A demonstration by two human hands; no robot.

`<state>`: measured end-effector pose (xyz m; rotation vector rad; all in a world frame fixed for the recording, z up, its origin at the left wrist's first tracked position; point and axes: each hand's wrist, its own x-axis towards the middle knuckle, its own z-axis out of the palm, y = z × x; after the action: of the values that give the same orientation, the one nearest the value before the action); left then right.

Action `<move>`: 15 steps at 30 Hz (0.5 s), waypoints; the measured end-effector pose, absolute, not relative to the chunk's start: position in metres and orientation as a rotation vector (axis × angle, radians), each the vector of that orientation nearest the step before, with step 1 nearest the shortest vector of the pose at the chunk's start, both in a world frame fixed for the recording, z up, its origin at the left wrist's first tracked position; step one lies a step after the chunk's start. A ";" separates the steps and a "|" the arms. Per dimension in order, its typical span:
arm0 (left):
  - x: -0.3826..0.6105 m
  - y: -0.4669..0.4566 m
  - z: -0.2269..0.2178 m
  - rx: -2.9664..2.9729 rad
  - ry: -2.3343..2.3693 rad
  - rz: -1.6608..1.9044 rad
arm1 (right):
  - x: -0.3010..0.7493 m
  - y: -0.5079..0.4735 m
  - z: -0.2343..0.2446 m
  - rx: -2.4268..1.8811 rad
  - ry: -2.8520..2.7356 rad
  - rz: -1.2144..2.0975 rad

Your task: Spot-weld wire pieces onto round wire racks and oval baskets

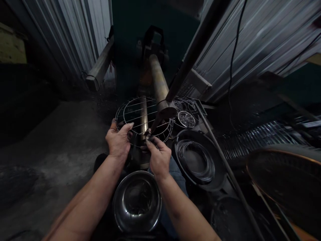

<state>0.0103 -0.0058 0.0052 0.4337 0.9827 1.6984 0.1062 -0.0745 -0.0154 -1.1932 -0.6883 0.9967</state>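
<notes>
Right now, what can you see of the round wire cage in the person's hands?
The round wire cage is thin, bright metal wire: rings crossed by straight parallel wires, with curved sides. It is held tilted over a metal pipe, which shows through it. The left hand grips its edge; the right hand pinches its near edge.

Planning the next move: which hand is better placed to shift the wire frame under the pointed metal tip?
Probably the right: the right hand has its fingertips on the round wire frame beside the pointed metal tip, while the left hand grips the frame farther off.
</notes>
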 end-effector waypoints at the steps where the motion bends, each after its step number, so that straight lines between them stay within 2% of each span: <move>1: 0.011 -0.006 0.005 0.435 0.979 1.703 | 0.107 -0.074 -0.016 -1.194 -0.686 0.988; 15: 0.014 -0.004 0.003 0.463 0.967 1.769 | 0.109 -0.070 -0.012 -1.189 -0.592 1.065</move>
<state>0.0142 -0.0044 0.0033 0.4633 0.9674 1.7687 0.1090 -0.0700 -0.0125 -1.1891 -0.5915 1.0647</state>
